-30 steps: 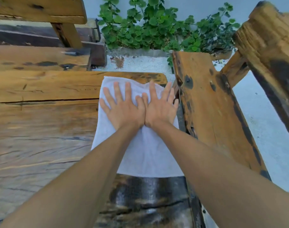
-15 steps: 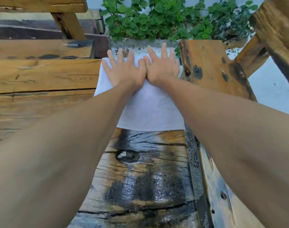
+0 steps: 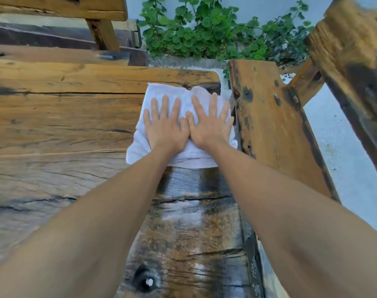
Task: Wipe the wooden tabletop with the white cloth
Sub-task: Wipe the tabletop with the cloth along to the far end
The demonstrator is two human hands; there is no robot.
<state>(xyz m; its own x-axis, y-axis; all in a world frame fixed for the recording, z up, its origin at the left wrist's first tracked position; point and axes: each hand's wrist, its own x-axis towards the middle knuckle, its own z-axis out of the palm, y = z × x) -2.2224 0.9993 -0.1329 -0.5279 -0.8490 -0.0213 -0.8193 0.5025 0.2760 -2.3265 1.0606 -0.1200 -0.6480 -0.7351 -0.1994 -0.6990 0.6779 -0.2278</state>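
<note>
A white cloth [image 3: 183,97] lies bunched near the far right corner of the wooden tabletop [image 3: 61,125]. My left hand [image 3: 166,123] and my right hand [image 3: 209,123] press flat on it side by side, fingers spread, thumbs touching. The cloth's near edge is folded up under my wrists. A dark, wet, shiny strip of wood [image 3: 192,222] runs from the cloth toward me between my forearms.
A wooden bench [image 3: 275,125] stands along the table's right edge, with its thick backrest [image 3: 355,61] further right. Another bench [image 3: 54,54] lies beyond the far side. Green plants [image 3: 215,33] grow against the wall behind. Pale ground [image 3: 344,158] shows at right.
My hands pushed the cloth out past the table's far edge, then drew it back toward me. The cloth has bunched shorter, and more wet wood shows behind it.
</note>
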